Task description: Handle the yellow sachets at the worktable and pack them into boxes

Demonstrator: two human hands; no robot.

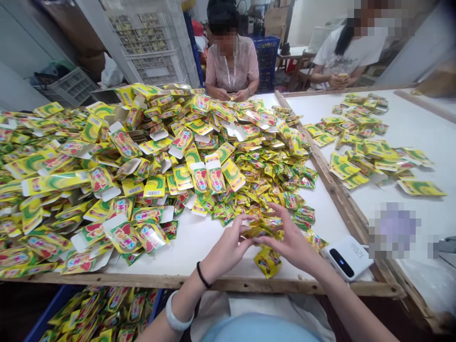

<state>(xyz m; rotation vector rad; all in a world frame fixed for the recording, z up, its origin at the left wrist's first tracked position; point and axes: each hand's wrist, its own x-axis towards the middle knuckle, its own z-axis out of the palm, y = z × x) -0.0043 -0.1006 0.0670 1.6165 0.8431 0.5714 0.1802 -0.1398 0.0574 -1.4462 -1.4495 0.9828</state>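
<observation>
My left hand (228,247) and my right hand (290,240) meet above the near edge of the white table (199,247). Together they pinch a small stack of yellow sachets (261,232) between fingers and thumbs. One loose yellow sachet (268,262) lies on the table just below the hands. A big heap of yellow-green sachets and flat cardboard packets (149,156) covers the table in front of me, reaching to the far edge. A black band and a pale bangle sit on my left wrist.
A white device (347,257) lies at my right by the wooden table rim (335,190). A second table (409,128) at the right holds more packets. Two people sit at the far side. White crates (149,42) stand behind. A bin of packets (103,313) sits below left.
</observation>
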